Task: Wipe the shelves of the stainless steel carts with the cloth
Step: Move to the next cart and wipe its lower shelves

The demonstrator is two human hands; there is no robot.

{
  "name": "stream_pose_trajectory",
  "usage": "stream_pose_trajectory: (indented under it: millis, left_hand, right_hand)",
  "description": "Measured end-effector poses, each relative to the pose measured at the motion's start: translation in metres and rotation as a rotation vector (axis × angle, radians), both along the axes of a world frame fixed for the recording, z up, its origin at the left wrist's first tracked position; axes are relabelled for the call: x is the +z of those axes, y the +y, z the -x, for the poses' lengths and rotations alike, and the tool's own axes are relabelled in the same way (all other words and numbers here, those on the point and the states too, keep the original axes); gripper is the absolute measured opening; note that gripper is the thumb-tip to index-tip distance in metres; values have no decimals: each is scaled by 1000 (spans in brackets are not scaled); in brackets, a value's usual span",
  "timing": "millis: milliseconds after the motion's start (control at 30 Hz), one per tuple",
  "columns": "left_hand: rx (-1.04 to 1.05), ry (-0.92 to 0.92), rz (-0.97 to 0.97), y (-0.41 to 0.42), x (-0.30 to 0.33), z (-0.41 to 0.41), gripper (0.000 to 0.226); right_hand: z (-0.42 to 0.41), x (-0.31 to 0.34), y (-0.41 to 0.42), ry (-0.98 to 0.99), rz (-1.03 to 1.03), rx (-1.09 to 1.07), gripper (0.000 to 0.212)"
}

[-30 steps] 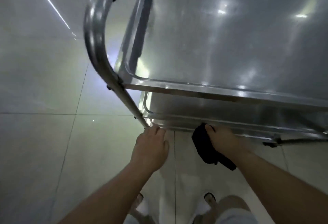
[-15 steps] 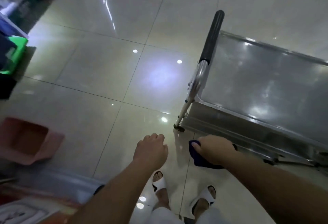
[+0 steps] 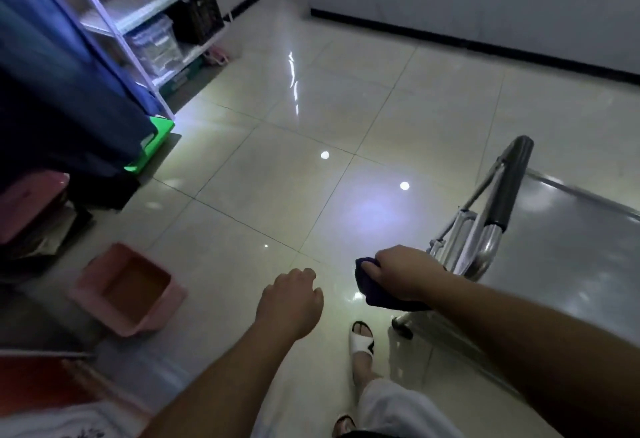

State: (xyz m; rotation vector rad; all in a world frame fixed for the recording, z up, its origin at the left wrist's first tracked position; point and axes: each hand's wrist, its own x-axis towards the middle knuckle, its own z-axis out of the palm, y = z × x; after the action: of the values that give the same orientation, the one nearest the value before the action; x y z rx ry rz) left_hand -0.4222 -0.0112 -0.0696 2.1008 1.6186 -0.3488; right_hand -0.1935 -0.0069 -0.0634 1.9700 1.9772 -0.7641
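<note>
The stainless steel cart [image 3: 571, 250] stands at the right, seen from above, with its shiny top shelf and a black-gripped handle [image 3: 510, 188] at its left end. My right hand [image 3: 401, 273] grips a dark blue cloth [image 3: 372, 290] just left of the cart's handle frame, above the floor. My left hand [image 3: 291, 300] hangs in the air over the tiles with its fingers loosely curled and holds nothing. The cart's lower shelves are hidden under the top shelf and my right arm.
A pink plastic bin [image 3: 130, 290] sits on the floor at the left. Behind it are a dark blue drape [image 3: 59, 91], a green box [image 3: 152, 143] and a white shelf rack [image 3: 152, 11] with crates. Glossy tiles [image 3: 311, 125] stretch to a wall with dark skirting.
The view has risen and swung left, away from the cart. My left hand has let go of the cart's frame. My right hand has come off the lower shelf with the cloth.
</note>
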Motion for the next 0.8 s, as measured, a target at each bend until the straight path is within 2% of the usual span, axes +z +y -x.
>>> stream_pose_trajectory:
  millis: [467, 633, 800]
  left_hand:
    - [137, 22, -96, 248, 53, -16, 46]
    - [61, 74, -49, 336, 41, -28, 47]
    - [-79, 44, -47, 454, 23, -49, 48]
  right_hand:
    - [-33, 33, 264, 12, -59, 36, 50]
    - [-45, 24, 333, 38, -55, -27, 53]
    - [-67, 10, 411, 9, -19, -168, 54]
